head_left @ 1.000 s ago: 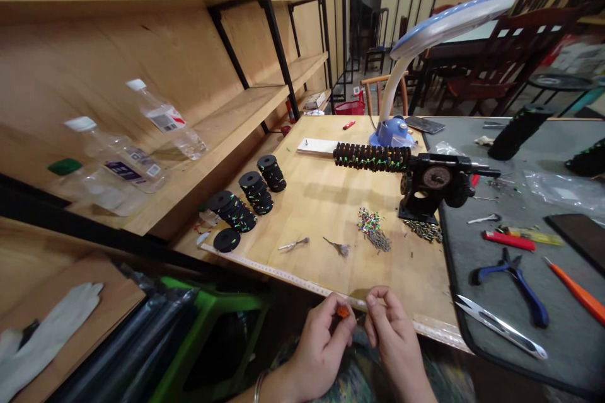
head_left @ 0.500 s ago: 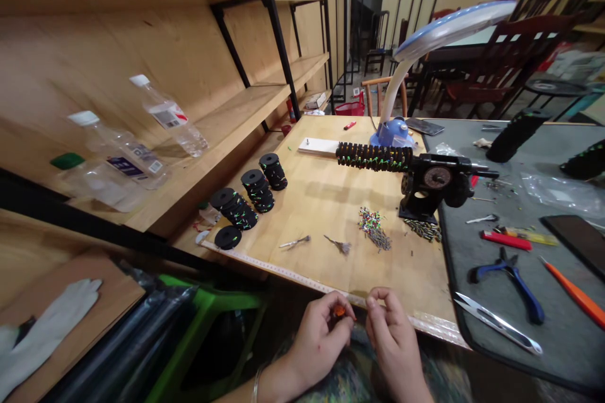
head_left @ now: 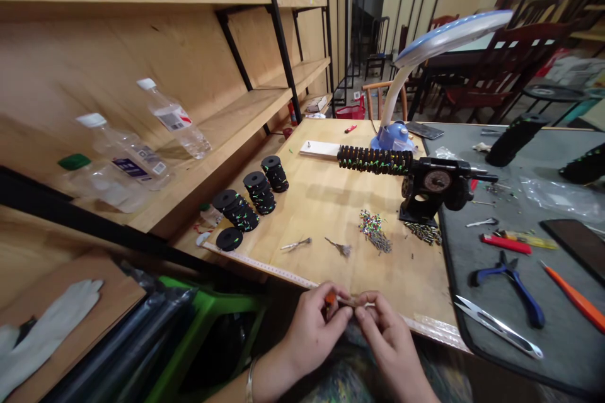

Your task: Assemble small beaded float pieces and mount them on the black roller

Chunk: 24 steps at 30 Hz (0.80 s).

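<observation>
At the table's front edge my left hand [head_left: 316, 329] is closed, with a small orange object [head_left: 330, 302] showing inside its curled fingers. My right hand [head_left: 388, 340] is pinched just beside it, and the fingertips of both hands meet or almost meet. A thin, pale strand or piece seems to run between them, too small to name. Beyond the hands lie a pile of small coloured beads [head_left: 371, 221], a heap of small grey metal pieces [head_left: 380, 242], and two thin bundles of fine pieces, one a frayed bundle [head_left: 339, 247].
Black foam spools [head_left: 236, 210] stand stacked at left. A black dial device [head_left: 432, 182] carries a row of black discs [head_left: 375, 159] before a blue lamp [head_left: 392, 136]. Pliers [head_left: 510, 283], tweezers-like snips [head_left: 500, 327] and an orange-handled tool [head_left: 574, 296] lie on the grey mat [head_left: 477, 277].
My hands have come together; the right moved left until its fingertips reached the left's. The orange object shows more. The camera view shifted slightly.
</observation>
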### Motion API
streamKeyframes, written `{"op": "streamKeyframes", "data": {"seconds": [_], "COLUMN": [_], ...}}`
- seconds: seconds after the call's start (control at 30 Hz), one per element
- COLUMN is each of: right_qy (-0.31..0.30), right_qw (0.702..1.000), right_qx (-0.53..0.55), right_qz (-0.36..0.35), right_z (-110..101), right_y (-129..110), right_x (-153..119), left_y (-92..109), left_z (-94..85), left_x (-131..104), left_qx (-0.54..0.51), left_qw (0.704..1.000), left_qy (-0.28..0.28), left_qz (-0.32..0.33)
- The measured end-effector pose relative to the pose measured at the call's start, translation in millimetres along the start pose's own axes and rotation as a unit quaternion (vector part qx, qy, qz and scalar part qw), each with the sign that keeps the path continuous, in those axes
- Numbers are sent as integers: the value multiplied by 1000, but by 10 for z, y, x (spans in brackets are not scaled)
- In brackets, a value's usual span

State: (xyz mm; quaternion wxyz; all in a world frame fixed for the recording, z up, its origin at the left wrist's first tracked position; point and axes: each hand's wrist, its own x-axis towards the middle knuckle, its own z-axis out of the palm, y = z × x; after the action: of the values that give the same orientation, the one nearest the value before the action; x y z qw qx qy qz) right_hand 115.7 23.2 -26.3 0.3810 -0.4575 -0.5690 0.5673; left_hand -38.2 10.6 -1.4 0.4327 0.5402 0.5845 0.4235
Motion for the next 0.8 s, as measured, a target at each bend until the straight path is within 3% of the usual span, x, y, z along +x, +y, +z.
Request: {"op": "streamKeyframes", "data": {"seconds": [0.17,0.43,0.6,0.8], "right_qy": [-41,11,38,48], "right_qw": [994,990,989,998], "right_qx": [-91,-117,-106,-17], "right_qz": [-40,-82,-92,-43], "right_z": [-16,-38,-115,-103], "right_y": [0,11,90,40], "right_x": [8,-15,-26,-28], "left_y": [26,-13,-46,-67], "left_z": [-126,-167,-318,-404], "left_x": [74,201,278,210], "left_qx": [-42,-134,-179,-235], "left_qw": [999,988,973,965], "left_qy": [0,68,134,65], "left_qz": [-5,-44,-63,-97]}}
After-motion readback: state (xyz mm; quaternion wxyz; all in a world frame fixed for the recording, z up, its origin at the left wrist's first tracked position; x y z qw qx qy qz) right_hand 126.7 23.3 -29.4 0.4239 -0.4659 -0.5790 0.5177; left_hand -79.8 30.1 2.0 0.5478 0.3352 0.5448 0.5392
